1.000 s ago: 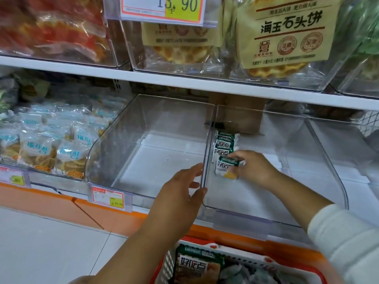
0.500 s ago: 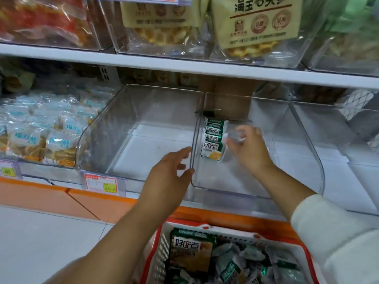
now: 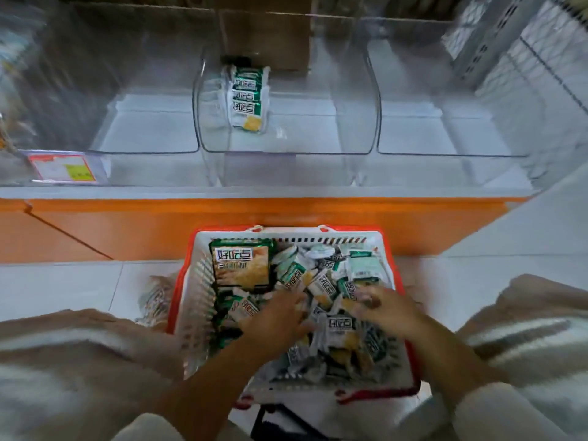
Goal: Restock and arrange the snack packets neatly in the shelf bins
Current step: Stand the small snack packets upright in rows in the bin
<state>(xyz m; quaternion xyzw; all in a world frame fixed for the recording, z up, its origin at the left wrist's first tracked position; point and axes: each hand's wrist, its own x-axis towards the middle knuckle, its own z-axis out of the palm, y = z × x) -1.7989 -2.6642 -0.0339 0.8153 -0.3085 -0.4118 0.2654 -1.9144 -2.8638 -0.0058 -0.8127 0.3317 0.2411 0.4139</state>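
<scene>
Head view, down into a red-rimmed basket on the floor at the near side of the scene. Left hand laid over the loose snack packets in the basket, fingers fairly straight and spread, gripping nothing as far as shown. Right hand just to the right on the same heap, fingers blurred, so impossible to tell whether pinching a packet or merely touching. Task goods in two places: the heap in the basket, and a short overlapping row of packets at the far left of the middle bin. Likely hazards from here: taking too large a handful of slick, randomly turned wrappers and shedding some over the rim onto the tiles; setting packets down face-mixed and spoiling the row; knocking the row askew when reaching over the bin's front lip. Around: a larger pack lying face up at the basket's far left, a left bin with a price tag, a right bin, a cardboard box behind. Between basket and bin: the orange plinth and the clear front wall, both to be lifted over.
</scene>
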